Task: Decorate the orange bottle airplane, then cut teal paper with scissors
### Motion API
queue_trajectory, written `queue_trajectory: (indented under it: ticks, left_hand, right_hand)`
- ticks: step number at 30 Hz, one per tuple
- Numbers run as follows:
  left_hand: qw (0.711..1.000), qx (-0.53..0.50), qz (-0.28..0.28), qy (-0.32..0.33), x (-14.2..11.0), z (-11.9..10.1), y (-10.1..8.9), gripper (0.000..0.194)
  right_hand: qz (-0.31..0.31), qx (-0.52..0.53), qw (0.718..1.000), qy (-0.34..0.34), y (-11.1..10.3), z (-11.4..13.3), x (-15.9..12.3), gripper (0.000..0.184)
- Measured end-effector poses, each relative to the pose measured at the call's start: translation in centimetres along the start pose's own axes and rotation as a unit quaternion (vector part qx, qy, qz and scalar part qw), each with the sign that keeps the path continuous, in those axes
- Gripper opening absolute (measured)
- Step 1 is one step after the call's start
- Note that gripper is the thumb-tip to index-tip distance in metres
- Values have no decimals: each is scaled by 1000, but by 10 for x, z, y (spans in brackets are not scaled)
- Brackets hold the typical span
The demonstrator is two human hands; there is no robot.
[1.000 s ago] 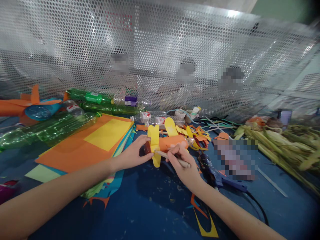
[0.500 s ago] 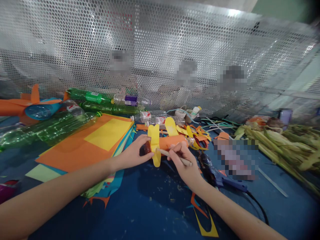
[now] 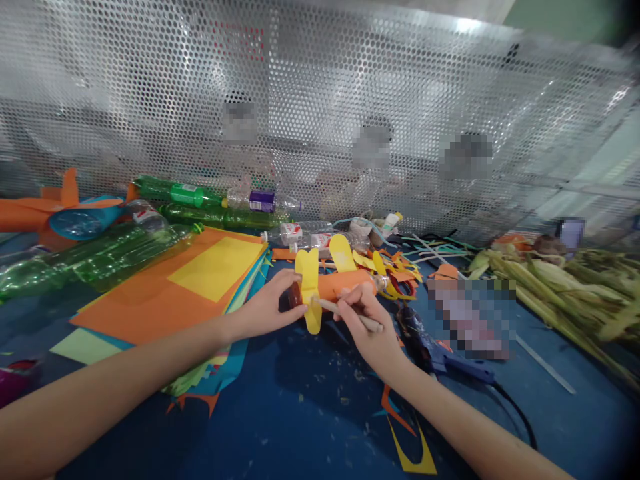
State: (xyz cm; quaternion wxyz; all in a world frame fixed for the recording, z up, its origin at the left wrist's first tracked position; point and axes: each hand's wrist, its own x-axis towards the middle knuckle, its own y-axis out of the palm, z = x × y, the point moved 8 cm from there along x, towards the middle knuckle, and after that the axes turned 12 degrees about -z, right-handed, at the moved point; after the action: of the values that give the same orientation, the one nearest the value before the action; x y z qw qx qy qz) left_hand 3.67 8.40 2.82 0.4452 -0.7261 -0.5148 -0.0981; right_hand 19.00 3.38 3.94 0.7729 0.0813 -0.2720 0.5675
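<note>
In the middle of the head view lies a small plastic bottle (image 3: 337, 285) wrapped in orange paper, its neck pointing right. A yellow paper strip with rounded lobes (image 3: 308, 270) sits across its base end; a yellow wing shape (image 3: 342, 253) stands at its far side. My left hand (image 3: 273, 303) is closed around the base end, thumb against the yellow strip. With its fingers pinched, my right hand (image 3: 373, 327) holds a thin pale stick (image 3: 327, 305), whose tip is at the yellow strip. I cannot tell whether the stick is a pencil.
Coloured paper sheets (image 3: 165, 307) lie stacked at left, with green bottles (image 3: 130, 253) beyond. A blue glue gun (image 3: 465, 367) with a black cord lies right of my right hand. Scissors (image 3: 403, 290) and paper scraps lie behind it. Corn husks (image 3: 555, 287) fill the far right. A perforated metal screen (image 3: 310, 100) stands behind.
Almost nothing differs. The stick's back end has shifted very slightly left in my right hand, while my left hand and the bottle stay in place.
</note>
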Motion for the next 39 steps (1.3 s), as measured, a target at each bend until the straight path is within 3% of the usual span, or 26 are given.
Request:
queue_trajectory:
  ticks: [39]
  left_hand:
    - [1000,-4,-4,7,1,-1,-1,34]
  right_hand:
    - [-3,-2,1000,-3,0,0,2,18]
